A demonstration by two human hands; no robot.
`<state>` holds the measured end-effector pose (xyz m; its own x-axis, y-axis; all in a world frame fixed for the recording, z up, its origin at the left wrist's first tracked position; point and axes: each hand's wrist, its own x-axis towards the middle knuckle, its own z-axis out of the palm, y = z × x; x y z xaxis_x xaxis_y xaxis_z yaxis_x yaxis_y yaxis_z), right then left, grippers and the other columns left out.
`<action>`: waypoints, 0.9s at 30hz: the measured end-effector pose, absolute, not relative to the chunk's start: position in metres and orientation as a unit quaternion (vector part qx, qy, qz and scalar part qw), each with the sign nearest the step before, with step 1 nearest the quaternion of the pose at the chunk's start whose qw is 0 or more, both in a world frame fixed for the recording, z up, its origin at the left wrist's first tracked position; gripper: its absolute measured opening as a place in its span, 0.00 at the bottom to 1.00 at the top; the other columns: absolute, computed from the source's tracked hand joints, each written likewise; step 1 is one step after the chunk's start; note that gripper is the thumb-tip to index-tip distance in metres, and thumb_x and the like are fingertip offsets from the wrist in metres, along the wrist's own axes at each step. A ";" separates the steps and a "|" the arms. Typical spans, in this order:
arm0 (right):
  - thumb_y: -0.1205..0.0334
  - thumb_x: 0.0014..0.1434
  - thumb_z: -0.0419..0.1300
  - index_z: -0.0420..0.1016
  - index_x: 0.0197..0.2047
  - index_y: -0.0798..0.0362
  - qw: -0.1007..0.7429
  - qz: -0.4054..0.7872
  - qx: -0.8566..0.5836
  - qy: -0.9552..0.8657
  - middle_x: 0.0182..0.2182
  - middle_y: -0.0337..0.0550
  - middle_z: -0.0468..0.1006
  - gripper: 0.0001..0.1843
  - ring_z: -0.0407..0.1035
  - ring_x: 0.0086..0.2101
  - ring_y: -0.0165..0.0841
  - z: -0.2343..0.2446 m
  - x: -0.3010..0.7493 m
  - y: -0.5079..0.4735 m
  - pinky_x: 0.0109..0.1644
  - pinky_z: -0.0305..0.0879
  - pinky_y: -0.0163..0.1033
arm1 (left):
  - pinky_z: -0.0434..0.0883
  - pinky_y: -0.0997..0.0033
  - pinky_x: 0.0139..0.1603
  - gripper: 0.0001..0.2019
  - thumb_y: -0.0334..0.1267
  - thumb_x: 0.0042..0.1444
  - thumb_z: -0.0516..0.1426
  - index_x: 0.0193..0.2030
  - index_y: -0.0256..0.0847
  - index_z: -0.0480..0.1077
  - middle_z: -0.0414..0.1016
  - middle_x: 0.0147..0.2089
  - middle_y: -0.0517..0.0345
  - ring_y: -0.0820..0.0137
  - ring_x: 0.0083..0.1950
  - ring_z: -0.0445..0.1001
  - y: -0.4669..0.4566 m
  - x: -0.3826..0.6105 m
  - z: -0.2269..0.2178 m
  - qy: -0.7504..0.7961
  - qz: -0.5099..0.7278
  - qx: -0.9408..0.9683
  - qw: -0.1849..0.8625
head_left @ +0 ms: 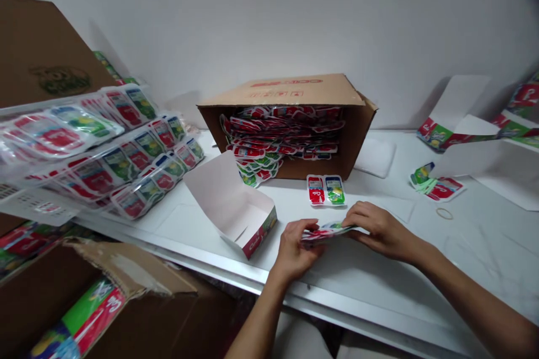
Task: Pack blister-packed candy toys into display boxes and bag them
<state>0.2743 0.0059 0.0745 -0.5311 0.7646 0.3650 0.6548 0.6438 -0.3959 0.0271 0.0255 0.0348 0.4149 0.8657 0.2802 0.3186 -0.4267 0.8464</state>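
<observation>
Between my two hands, just above the white table, is a small stack of red and green candy packets point(329, 230). My left hand point(298, 245) grips its left end, thumb and fingers closed round the edge. On the right end, my right hand point(370, 229) pinches the packets. Behind them a double packet point(325, 190), one half red with "Cola" and the other green and blue, lies flat on the table. Left of my left hand stands an open carton point(260, 235), white inside with a printed front and its lid tilted back.
A cardboard box point(357, 140) on its side, filled with packets, stands at the back. Bagged packets point(138, 162) are piled at left. An open cardboard box point(138, 303) sits below the table edge point(337, 303). Loose packets point(446, 188), a rubber band point(444, 213) and open cartons point(458, 129) are at right.
</observation>
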 end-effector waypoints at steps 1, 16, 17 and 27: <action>0.62 0.63 0.55 0.75 0.42 0.48 0.266 0.113 -0.408 -0.866 0.35 0.45 0.77 0.08 0.70 0.38 0.37 0.078 0.271 0.004 0.41 0.66 0.42 | 0.70 0.60 0.52 0.20 0.35 0.45 0.66 0.47 0.42 0.75 0.79 0.45 0.53 0.60 0.46 0.76 0.025 0.027 0.035 0.395 0.376 0.741 0.392; 0.54 0.56 0.64 0.71 0.46 0.48 0.378 0.400 -0.488 -0.678 0.42 0.44 0.75 0.15 0.72 0.41 0.39 0.014 0.258 -0.010 0.46 0.68 0.44 | 0.71 0.72 0.39 0.12 0.35 0.48 0.65 0.39 0.38 0.73 0.77 0.36 0.56 0.68 0.36 0.75 0.013 0.030 0.017 0.387 0.395 0.635 0.539; 0.54 0.56 0.64 0.71 0.45 0.48 0.382 0.397 -0.485 -0.679 0.42 0.44 0.75 0.14 0.72 0.41 0.39 0.014 0.256 -0.011 0.46 0.68 0.43 | 0.72 0.71 0.41 0.17 0.34 0.45 0.66 0.44 0.38 0.72 0.77 0.40 0.54 0.68 0.38 0.75 0.014 0.030 0.017 0.386 0.396 0.635 0.539; 0.40 0.62 0.51 0.69 0.58 0.49 0.326 0.450 -0.431 -0.710 0.52 0.49 0.75 0.28 0.71 0.50 0.42 0.018 0.290 0.018 0.54 0.68 0.48 | 0.71 0.67 0.44 0.05 0.38 0.54 0.62 0.33 0.39 0.78 0.79 0.34 0.53 0.66 0.37 0.75 0.020 0.023 0.019 0.337 0.374 0.696 0.513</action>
